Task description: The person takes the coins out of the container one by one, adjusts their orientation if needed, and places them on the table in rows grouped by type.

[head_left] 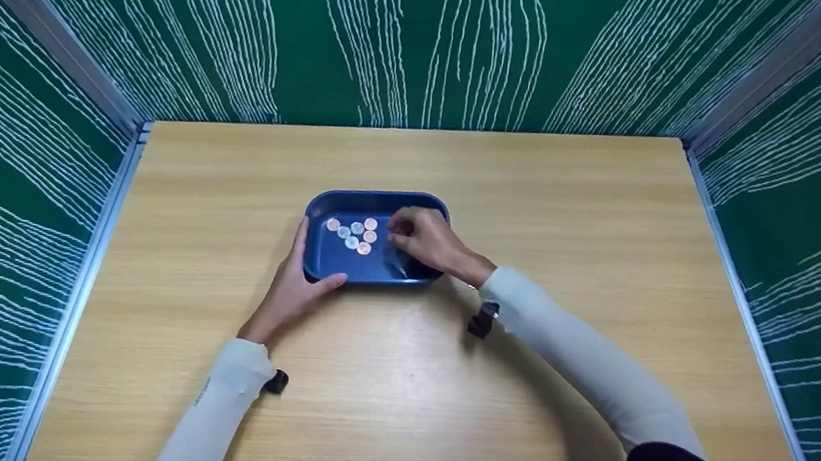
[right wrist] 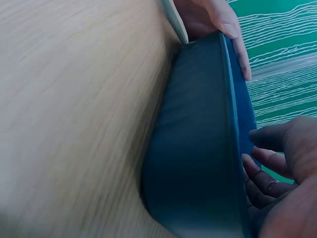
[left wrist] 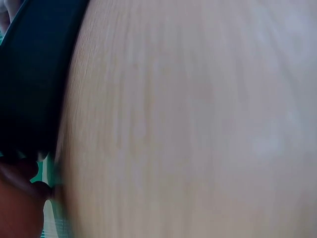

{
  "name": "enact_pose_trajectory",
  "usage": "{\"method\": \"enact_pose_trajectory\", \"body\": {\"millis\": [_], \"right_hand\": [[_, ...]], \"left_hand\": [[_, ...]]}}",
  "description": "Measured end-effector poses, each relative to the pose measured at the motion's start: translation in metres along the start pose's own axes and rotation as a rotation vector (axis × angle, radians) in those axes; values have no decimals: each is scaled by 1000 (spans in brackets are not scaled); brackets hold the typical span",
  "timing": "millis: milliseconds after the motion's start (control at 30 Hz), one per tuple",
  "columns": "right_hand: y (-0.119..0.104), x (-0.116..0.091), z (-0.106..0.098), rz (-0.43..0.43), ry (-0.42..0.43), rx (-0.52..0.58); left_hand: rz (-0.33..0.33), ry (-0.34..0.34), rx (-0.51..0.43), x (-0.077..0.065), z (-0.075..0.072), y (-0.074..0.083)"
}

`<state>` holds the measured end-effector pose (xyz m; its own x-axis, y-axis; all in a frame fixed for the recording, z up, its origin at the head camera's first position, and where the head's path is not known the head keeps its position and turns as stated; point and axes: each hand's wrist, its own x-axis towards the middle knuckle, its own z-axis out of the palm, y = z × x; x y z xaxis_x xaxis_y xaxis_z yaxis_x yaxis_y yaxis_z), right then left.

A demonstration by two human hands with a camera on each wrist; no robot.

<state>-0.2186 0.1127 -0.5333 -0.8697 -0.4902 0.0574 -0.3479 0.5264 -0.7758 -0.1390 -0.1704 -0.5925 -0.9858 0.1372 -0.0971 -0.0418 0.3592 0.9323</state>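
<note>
A blue tray (head_left: pixel 376 278) with rounded corners sits on the table. Several coins (head_left: pixel 352 242), some copper-coloured and some silvery, lie flat in its left and middle part. My left hand (head_left: pixel 294 283) holds the tray at its near left corner, fingers along the left side and thumb at the front rim. Over the tray's right part is my right hand (head_left: pixel 428 240), its fingers bent, with a gap between thumb and fingertips and nothing visible in it. The right wrist view shows those fingers (right wrist: pixel 267 186) just beyond the tray wall (right wrist: pixel 198 148).
The wooden table (head_left: pixel 396 380) extends around the tray on all sides. Green panels (head_left: pixel 466 47) with white wavy lines stand along the back, left and right. Small dark wrist cameras (head_left: pixel 482 320) hang below both sleeves.
</note>
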Motion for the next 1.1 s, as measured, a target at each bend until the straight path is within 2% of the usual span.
{"method": "enact_pose_trajectory", "body": {"millis": [300, 367, 500, 733, 867, 900, 933, 1100], "right_hand": [[0, 21, 5, -8, -111, -82], [6, 28, 11, -19, -128, -92], [5, 36, 19, -39, -175, -127], [17, 50, 36, -119, -181, -162], [1, 51, 34, -98, -239, -196], [11, 57, 41, -106, -240, -206], [5, 56, 40, -101, -242, -221], [15, 65, 53, -104, -216, -288]], "left_hand": [[23, 4, 22, -1, 1, -2], [25, 12, 30, -1, 0, -1], [28, 18, 44, -1, -2, 0], [35, 0, 28, 2, -1, -1], [40, -5, 22, 2, -2, -3], [41, -7, 22, 2, -2, -3], [41, -7, 23, 2, -2, -3], [45, -3, 25, 2, -2, -4]]}}
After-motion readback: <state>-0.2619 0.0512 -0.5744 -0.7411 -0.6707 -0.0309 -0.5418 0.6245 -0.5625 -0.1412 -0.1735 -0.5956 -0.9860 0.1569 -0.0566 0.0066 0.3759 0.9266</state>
